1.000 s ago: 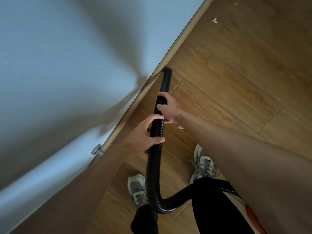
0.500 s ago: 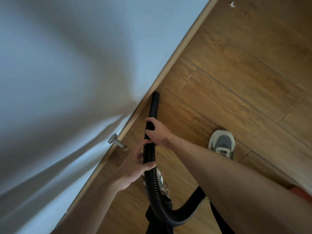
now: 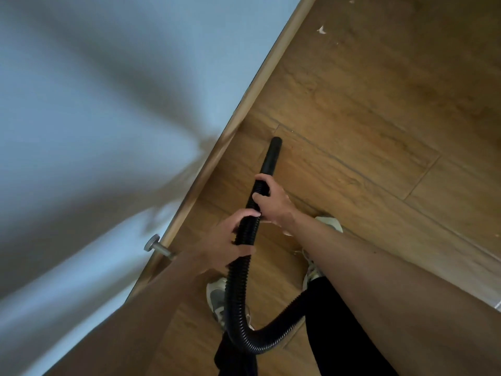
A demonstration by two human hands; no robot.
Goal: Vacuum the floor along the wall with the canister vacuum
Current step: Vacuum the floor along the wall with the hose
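- Gripping the black ribbed plastic vacuum hose (image 3: pixel 240 283), the left hand (image 3: pixel 227 244) has its fingers and thumb wrapped right round the hose, lower on its length
- the right hand (image 3: pixel 273 202) grasps the same hose just above, fingers curled over the ribbed end where it joins the smooth black nozzle tube (image 3: pixel 272 158); the two hands sit just beside each other, both forearms bare
- the nozzle tube points away from the person and down at the brown wood-plank floor (image 3: pixel 379 118); its tip lies near the light wooden skirting board (image 3: pixel 260 77) but apart from it; whether the tip touches the planks cannot be told
- below the hands the hose drops between the feet, bends in a tight U near the bottom edge and climbs to the right, passing out of sight behind the right forearm
- a pale blue-white wall (image 3: pixel 95 104), blurred and crossed by soft shadows, fills the left side above the skirting board
- a short grey metal door stop (image 3: pixel 156 246) sticks out from the foot of the wall, near the left forearm
- a grey and white trainer (image 3: pixel 216 297) stands left of the hose; a second pale trainer (image 3: pixel 329 221) shows partly behind the right wrist; black trouser legs (image 3: pixel 341 329) show below
- small white scraps of debris (image 3: pixel 321 30) lie on the floor farther along, well apart from the nozzle tube
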